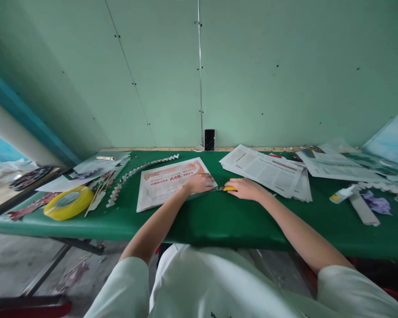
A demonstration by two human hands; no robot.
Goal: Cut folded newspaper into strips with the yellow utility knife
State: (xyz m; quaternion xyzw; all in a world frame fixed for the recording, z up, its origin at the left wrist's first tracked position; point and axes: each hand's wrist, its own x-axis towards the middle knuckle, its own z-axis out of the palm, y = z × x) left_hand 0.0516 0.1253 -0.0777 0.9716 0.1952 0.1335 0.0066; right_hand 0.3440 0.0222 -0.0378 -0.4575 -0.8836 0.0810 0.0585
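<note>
At the front of a green-covered counter (219,227), set against a pale green wall (268,66), a person seen from their own viewpoint stretches both bare forearms forward, the hands meeting near the middle. The left arm angles inward, and the left hand (200,182) lies palm down on the right-hand part of a stack of printed sheets (162,192), its grip spread loosely, fingers resting on the paper. The right arm reaches in from the other side; the right hand (244,189) has its grip closed around a yellow cutter (230,188), whose blade points left toward the edge of the stack. Whether the blade touches the paper is too small to tell. The stack, printed in red and orange, lies slightly turned, left of the cutter and beneath the left hand. Beyond the right hand lies a fanned pile of printed pages (265,170). Farther right, a small white bottle (342,194) with a yellow label rests on its side, its contents hidden, near crumpled purple material (376,203). A roll of yellow tape (83,204) lies at far left.
</note>
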